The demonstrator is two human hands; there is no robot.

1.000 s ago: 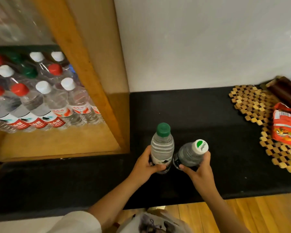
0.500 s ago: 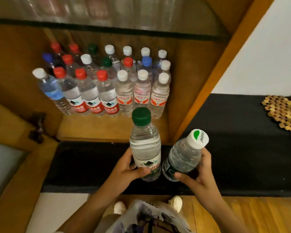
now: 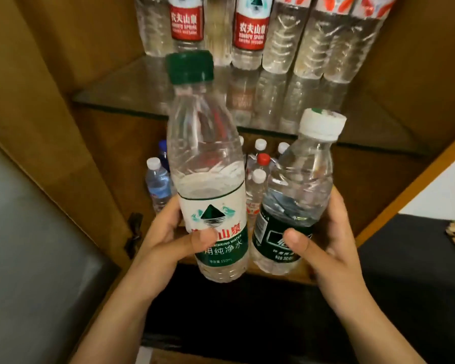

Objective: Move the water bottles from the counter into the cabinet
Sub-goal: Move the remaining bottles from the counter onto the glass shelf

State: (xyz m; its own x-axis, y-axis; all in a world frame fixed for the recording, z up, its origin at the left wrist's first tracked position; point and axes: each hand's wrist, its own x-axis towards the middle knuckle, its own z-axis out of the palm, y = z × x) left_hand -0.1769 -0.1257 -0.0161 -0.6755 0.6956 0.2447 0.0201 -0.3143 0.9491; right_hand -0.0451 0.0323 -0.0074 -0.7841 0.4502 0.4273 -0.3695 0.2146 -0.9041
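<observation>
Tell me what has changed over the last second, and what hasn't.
Both bottles came up off the black counter and over to the open cabinet, now raised before its glass shelf. The left hand still grips the green-capped bottle, the right hand the white-capped bottle; nothing was let go. The stored bottles stand as before.

My home storage corner: wooden cabinet point(image 3: 63, 106), glass shelf point(image 3: 121, 98) of stocked water bottles point(image 3: 247, 30), black counter point(image 3: 415, 258).
</observation>
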